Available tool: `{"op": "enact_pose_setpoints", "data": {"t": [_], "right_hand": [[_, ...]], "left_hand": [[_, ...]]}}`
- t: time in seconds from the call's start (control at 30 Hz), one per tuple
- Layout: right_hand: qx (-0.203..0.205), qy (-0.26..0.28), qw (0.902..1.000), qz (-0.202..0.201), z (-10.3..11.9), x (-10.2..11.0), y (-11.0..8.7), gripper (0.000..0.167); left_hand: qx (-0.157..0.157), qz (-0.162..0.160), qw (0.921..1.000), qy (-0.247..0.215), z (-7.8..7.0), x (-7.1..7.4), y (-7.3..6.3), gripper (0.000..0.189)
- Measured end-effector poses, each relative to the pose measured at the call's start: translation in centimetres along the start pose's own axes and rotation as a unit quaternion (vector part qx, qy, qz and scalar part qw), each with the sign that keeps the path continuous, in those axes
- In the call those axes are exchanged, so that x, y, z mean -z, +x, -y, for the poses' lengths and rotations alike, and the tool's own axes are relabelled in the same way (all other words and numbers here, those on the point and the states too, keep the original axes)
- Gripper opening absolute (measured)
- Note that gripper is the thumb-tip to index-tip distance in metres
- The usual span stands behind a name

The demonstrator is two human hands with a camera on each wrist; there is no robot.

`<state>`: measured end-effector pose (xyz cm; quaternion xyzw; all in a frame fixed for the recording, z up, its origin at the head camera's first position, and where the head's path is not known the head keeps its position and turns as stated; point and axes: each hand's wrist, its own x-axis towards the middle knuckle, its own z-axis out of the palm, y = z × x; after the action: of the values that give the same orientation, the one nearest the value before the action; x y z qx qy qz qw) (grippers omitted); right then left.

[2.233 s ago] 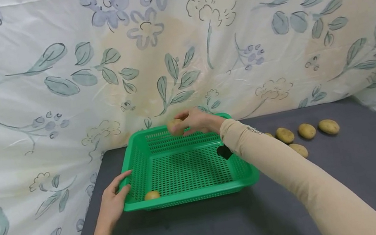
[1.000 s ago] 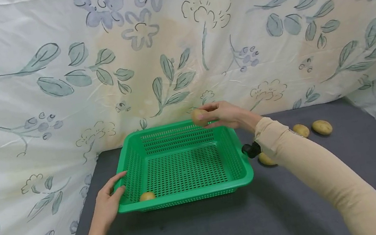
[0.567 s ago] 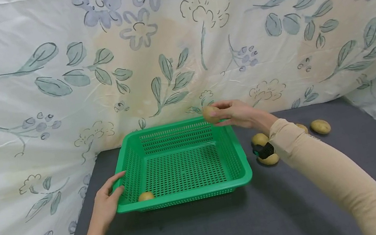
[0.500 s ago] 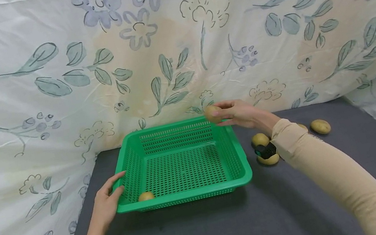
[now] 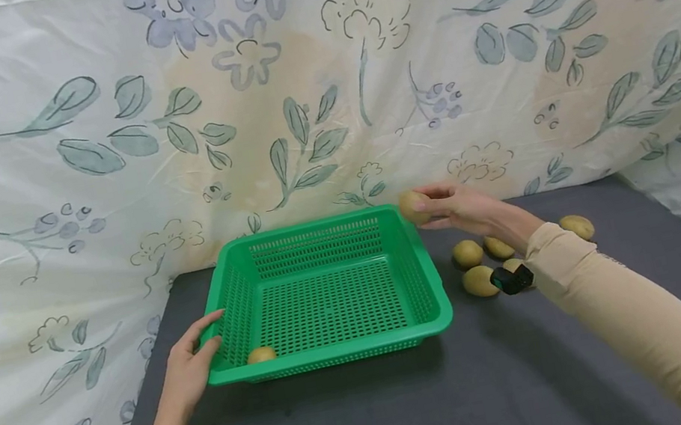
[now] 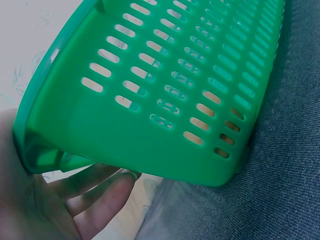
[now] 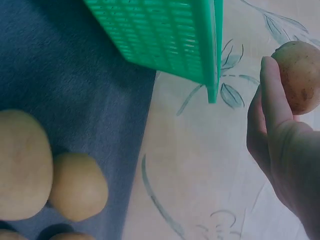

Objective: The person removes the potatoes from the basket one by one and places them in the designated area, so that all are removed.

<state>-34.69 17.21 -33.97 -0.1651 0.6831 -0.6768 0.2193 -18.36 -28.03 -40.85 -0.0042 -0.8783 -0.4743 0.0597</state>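
Note:
My left hand (image 5: 185,367) grips the left rim of a green plastic basket (image 5: 332,357). In the left wrist view, its fingers (image 6: 107,205) lie beneath the lip of the basket (image 6: 95,125). One potato (image 5: 261,355) rests in the basket's near left corner, partly hidden by the front wall. My right hand (image 5: 466,211) pinches another potato (image 5: 412,207) between thumb and fingers, at rim height by the far right corner. In the right wrist view, this potato (image 7: 300,80) is held apart from the basket (image 7: 165,45).
Several potatoes lie on the dark tabletop right of the basket, among them a round one (image 5: 467,254), a nearer one (image 5: 479,281) and a far one (image 5: 577,227). My right sleeve and wrist camera cover some. A floral curtain (image 5: 293,99) hangs behind the table.
My right hand has carried its potato rightward, from above the basket's back middle to its far right corner. More table potatoes now show. My left hand stays on the rim.

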Motion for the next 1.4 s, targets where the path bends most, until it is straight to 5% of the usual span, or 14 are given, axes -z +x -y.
{"op": "enact_pose_setpoints", "data": {"t": [1.4], "right_hand": [[-0.042, -0.021, 0.9958, -0.079, -6.1, 7.3, -10.1, 0.074]], "left_hand": [[-0.012, -0.015, 0.9997, 0.012, 0.4, -0.3, 0.1, 0.042]]}}
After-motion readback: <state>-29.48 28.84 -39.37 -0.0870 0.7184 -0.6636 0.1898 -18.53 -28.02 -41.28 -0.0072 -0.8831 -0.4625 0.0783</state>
